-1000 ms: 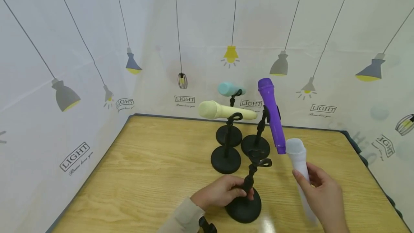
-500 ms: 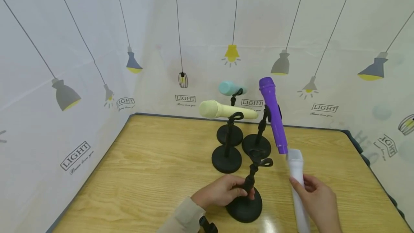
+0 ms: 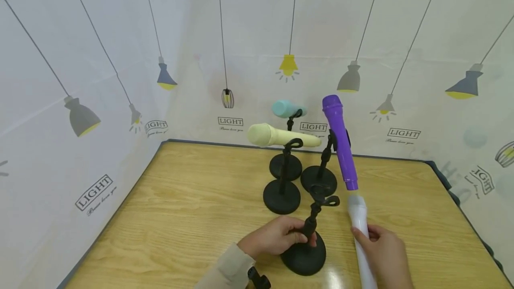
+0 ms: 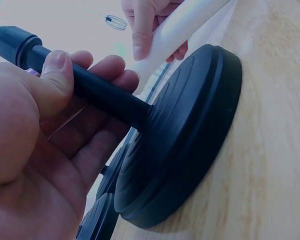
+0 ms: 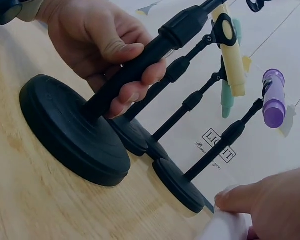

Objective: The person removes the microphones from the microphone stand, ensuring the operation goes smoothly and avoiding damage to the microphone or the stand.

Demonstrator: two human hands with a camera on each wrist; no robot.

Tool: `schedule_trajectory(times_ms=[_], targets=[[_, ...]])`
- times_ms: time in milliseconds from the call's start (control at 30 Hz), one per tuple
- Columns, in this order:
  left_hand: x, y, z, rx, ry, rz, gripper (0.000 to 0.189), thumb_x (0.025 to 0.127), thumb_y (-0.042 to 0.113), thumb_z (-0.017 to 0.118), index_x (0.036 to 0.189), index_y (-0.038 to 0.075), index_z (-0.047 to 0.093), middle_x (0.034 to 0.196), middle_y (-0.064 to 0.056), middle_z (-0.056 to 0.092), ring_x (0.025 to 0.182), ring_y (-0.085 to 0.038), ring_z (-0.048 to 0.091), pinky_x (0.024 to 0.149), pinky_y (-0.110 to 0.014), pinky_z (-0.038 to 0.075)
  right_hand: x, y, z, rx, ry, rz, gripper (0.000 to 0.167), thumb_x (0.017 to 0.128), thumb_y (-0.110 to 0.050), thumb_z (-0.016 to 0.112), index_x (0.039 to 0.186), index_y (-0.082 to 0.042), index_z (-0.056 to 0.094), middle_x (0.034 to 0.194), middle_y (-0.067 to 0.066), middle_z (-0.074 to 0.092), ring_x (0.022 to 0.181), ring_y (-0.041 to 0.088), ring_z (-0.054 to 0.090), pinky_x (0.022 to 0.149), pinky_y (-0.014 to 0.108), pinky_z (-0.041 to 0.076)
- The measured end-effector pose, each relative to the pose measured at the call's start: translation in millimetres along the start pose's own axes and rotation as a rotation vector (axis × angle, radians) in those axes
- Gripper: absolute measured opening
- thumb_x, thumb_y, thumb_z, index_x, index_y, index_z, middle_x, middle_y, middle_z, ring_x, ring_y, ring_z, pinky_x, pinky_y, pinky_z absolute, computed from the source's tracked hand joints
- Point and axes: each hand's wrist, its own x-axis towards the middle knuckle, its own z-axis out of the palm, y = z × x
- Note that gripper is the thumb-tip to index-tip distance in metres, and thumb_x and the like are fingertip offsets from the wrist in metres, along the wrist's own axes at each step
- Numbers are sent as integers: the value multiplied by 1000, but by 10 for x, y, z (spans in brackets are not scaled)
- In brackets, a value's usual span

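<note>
In the head view my left hand [image 3: 277, 236] grips the post of the nearest black microphone stand [image 3: 303, 255], whose clip at the top holds nothing. The left wrist view shows thumb and fingers wrapped round that post just above the round base [image 4: 185, 135]. To the right, my right hand [image 3: 383, 251] holds a white microphone [image 3: 362, 240] by its body, thumb on the near side. Its head points away from me, just under the tail of a purple microphone [image 3: 341, 146]. That purple one sits tilted in the clip of another black stand [image 5: 182, 185].
Behind stand two more black stands, bearing a pale yellow microphone [image 3: 281, 137] and a light blue microphone [image 3: 286, 109]. All are on a wooden table [image 3: 180, 204]. A white cloth backdrop [image 3: 249, 21] printed with lamps encloses its back and sides.
My right hand has moved left and slightly toward me with the white microphone, whose head has dropped lower in view. The left hand keeps its grip on the stand.
</note>
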Motion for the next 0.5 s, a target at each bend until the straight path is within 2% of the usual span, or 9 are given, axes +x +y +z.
schedule_trajectory(times_ms=[267, 500], targets=[[2, 15, -3, -1, 2, 7, 20, 111, 12, 59, 118, 10, 78, 117, 3, 81, 119, 3, 67, 113, -21, 50, -52, -33, 33, -102, 26, -49, 62, 100, -39, 76, 126, 17, 67, 101, 27, 77, 81, 27, 69, 65, 36, 53], [-3, 17, -4, -20, 2, -14, 20, 110, 12, 60, 118, 10, 78, 116, 4, 81, 119, 3, 67, 114, -21, 49, -101, -44, 50, -159, 52, -110, 51, 98, -34, 77, 115, 13, 71, 93, 25, 76, 75, 28, 67, 61, 39, 50]])
